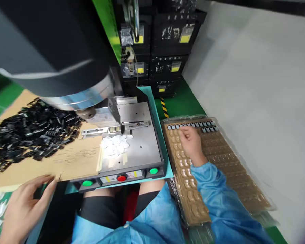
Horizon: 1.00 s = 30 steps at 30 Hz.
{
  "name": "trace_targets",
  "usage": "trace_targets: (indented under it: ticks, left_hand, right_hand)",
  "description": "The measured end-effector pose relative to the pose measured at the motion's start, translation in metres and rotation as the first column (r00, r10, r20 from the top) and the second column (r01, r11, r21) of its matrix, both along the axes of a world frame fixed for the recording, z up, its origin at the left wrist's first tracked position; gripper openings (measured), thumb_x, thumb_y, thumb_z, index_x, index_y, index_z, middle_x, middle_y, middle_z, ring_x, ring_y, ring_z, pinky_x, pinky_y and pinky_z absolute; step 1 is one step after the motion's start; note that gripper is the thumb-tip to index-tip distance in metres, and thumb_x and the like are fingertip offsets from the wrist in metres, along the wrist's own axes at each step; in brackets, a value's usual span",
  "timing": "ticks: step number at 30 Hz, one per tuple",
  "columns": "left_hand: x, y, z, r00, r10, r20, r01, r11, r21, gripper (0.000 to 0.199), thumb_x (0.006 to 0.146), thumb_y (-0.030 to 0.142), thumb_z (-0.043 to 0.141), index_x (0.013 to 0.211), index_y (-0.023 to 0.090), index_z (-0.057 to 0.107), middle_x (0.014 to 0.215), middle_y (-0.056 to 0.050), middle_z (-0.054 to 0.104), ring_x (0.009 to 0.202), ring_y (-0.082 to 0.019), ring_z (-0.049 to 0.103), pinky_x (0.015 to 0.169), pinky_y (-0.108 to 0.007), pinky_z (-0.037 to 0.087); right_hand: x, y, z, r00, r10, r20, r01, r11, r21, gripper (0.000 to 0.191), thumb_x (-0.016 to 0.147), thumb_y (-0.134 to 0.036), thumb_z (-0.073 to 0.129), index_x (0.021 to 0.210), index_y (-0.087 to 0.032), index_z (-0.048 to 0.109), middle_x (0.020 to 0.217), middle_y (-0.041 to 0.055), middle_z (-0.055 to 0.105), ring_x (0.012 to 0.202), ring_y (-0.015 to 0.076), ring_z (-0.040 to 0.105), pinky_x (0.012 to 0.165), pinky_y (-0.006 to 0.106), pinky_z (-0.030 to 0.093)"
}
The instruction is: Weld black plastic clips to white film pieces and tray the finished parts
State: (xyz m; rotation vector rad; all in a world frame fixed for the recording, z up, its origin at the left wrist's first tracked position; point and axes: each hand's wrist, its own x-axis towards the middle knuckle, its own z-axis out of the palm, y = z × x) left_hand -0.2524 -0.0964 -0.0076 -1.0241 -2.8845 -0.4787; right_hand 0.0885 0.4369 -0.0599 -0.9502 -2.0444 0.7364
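My right hand is over a clear plastic tray with rows of moulded pockets, lying on brown cardboard. Its fingers curl together just below the top row of small grey-and-black parts; whether anything is between the fingertips is hidden. At the lower left, my left hand lies at the edge of the cardboard-covered table, its thumb and fingers apart and nothing in them. Near it is a heap of black toothed plastic pieces.
A bench press stands over a metal plate with a narrow fixture and small white pieces. Its front carries two green buttons and a red button. Black crates are stacked behind.
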Motion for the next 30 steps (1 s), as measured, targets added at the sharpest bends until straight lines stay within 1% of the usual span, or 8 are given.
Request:
trace_targets:
  ticks: [2, 4, 6, 9, 13, 16, 24, 30]
  left_hand:
    - [0.003, -0.002, -0.002, 0.995, -0.046, -0.089, 0.056, 0.992, 0.116, 0.032, 0.099, 0.065, 0.051, 0.108, 0.036, 0.061, 0.111, -0.001, 0.073, 0.115, -0.034, 0.067, 0.109, -0.063, 0.055]
    - [0.009, 0.015, -0.002, 0.982, -0.148, -0.115, 0.167, 0.969, 0.182, 0.037, 0.096, 0.063, 0.058, 0.111, 0.03, 0.064, 0.117, -0.007, 0.074, 0.116, -0.036, 0.069, 0.107, -0.058, 0.056]
    - [0.018, 0.044, 0.0, 0.952, -0.287, -0.11, 0.305, 0.923, 0.236, 0.032, 0.098, 0.056, 0.06, 0.118, 0.03, 0.066, 0.122, -0.007, 0.074, 0.117, -0.033, 0.069, 0.105, -0.053, 0.057]
    - [0.033, 0.091, 0.004, 0.877, -0.473, -0.084, 0.477, 0.836, 0.27, 0.024, 0.102, 0.047, 0.06, 0.12, 0.032, 0.065, 0.121, -0.005, 0.075, 0.114, -0.03, 0.069, 0.101, -0.049, 0.057]
    - [0.042, 0.142, -0.005, 0.851, -0.518, -0.09, 0.521, 0.808, 0.275, 0.021, 0.103, 0.039, 0.059, 0.119, 0.027, 0.067, 0.119, -0.009, 0.074, 0.11, -0.03, 0.069, 0.097, -0.047, 0.056]
    - [0.043, 0.161, -0.017, 0.859, -0.502, -0.101, 0.51, 0.822, 0.253, 0.017, 0.103, 0.035, 0.059, 0.114, 0.024, 0.067, 0.111, -0.01, 0.074, 0.105, -0.031, 0.069, 0.095, -0.047, 0.055]
    - [0.036, 0.163, -0.03, 0.834, -0.545, -0.092, 0.538, 0.763, 0.359, 0.019, 0.108, 0.03, 0.052, 0.11, 0.024, 0.07, 0.112, -0.01, 0.075, 0.108, -0.028, 0.069, 0.102, -0.046, 0.055]
    - [0.028, 0.155, -0.031, 0.847, -0.53, -0.027, 0.48, 0.743, 0.466, 0.014, 0.106, 0.033, 0.056, 0.104, 0.025, 0.067, 0.114, -0.009, 0.076, 0.107, -0.027, 0.072, 0.1, -0.044, 0.059]
  right_hand:
    - [-0.03, -0.053, 0.026, 0.98, 0.197, -0.004, -0.197, 0.98, 0.0, 0.018, 0.1, -0.03, 0.062, 0.113, -0.024, 0.072, 0.104, 0.0044, 0.068, 0.081, 0.018, 0.064, 0.076, 0.031, 0.054]
    - [-0.06, -0.098, 0.042, 0.93, 0.364, 0.045, -0.364, 0.931, -0.004, 0.019, 0.098, -0.022, 0.063, 0.114, -0.025, 0.073, 0.111, 0.0049, 0.067, 0.084, 0.0174, 0.065, 0.079, 0.031, 0.055]
    - [-0.087, -0.13, 0.048, 0.873, 0.476, 0.106, -0.48, 0.877, 0.014, 0.026, 0.095, -0.016, 0.065, 0.118, -0.026, 0.073, 0.119, 0.0055, 0.067, 0.096, 0.0198, 0.067, 0.087, 0.033, 0.056]
    - [-0.119, -0.158, 0.046, 0.826, 0.528, 0.197, -0.548, 0.835, 0.057, 0.037, 0.091, -0.011, 0.068, 0.124, -0.027, 0.071, 0.125, 0.0062, 0.065, 0.113, 0.0234, 0.065, 0.1, 0.037, 0.054]
    - [-0.143, -0.172, 0.041, 0.84, 0.461, 0.286, -0.502, 0.86, 0.087, 0.031, 0.092, -0.011, 0.07, 0.119, -0.025, 0.072, 0.123, 0.0066, 0.067, 0.113, 0.0242, 0.064, 0.103, 0.039, 0.053]
    - [-0.148, -0.176, 0.04, 0.856, 0.401, 0.326, -0.461, 0.877, 0.131, 0.024, 0.094, -0.013, 0.07, 0.114, -0.025, 0.072, 0.119, 0.0062, 0.069, 0.112, 0.0245, 0.063, 0.103, 0.038, 0.052]
    - [-0.152, -0.183, 0.038, 0.867, 0.295, 0.401, -0.413, 0.876, 0.249, 0.015, 0.104, -0.021, 0.059, 0.102, -0.024, 0.073, 0.107, 0.0066, 0.07, 0.103, 0.0243, 0.062, 0.096, 0.035, 0.049]
    - [-0.158, -0.184, 0.04, 0.922, 0.181, 0.342, -0.278, 0.924, 0.261, 0.013, 0.098, -0.018, 0.057, 0.097, -0.024, 0.068, 0.099, 0.0059, 0.071, 0.093, 0.0243, 0.063, 0.083, 0.033, 0.047]
